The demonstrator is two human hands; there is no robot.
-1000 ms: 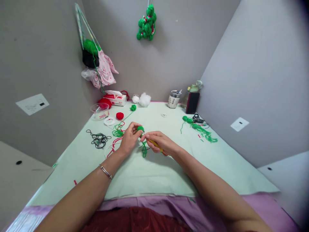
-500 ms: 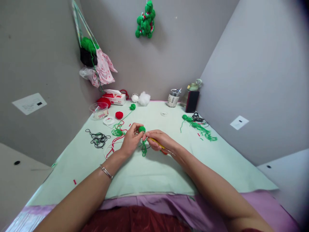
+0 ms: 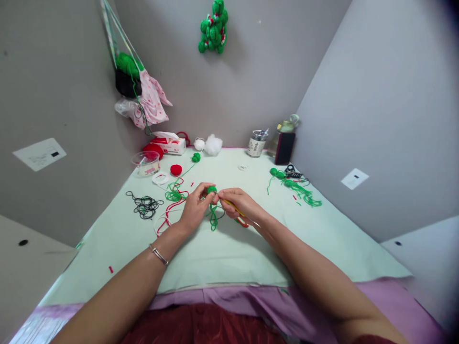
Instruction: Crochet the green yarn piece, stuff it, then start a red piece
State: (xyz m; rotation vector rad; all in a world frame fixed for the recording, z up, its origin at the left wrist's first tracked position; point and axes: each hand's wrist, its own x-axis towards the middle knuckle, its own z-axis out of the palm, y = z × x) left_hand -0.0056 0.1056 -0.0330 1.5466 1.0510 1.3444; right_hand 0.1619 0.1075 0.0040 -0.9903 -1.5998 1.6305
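Near the middle of the table, my left hand is closed around a small green crocheted piece, its fingers and thumb pinching it. Green yarn dangles in loops from beneath that piece. My right hand grips a crochet hook with a yellow handle, whose metal shaft sticks out toward the wrist. The hook's tip meets the green piece at the left fingertips, where fine detail is too small to make out. Something red-orange lies partly hidden under the right hand.
Tangled black cord, red yarn and green yarn lie left of my hands. A clear tub, tissue box, white stuffing, pen tin and phone line the back. Scissors and green tassels sit right.
The green piece has turned slightly in my left fingers, and my right hand with the hook has shifted a little. The whole view has moved slightly.
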